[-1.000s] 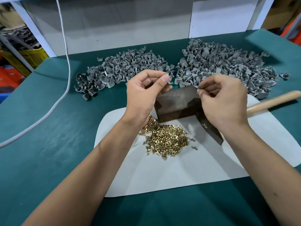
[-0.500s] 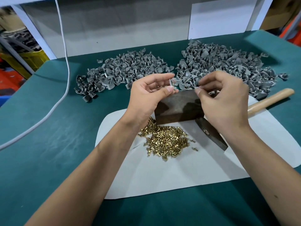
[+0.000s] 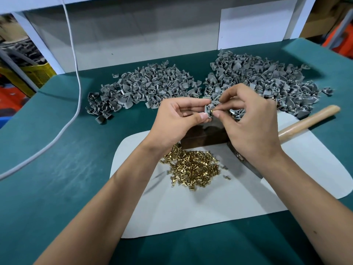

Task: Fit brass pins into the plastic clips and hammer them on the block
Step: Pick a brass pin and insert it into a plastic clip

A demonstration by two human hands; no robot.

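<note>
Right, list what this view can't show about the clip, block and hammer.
- Head view: brass pin at the grey clip is too small to judge seating.
- Block: top hidden by both hands.
- Hammer: head mostly covered by right hand.
- Left hand hides the clip's underside.

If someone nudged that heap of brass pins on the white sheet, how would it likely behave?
The brass pins would probably scatter: they lie loose, with strays beside the heap. Being small and cylindrical, they likely roll on the white sheet. Each seems fiddly to pinch.

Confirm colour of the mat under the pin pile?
White: the thin rounded sheet mat under the small brass pin pile, clearest in the head view.
</note>
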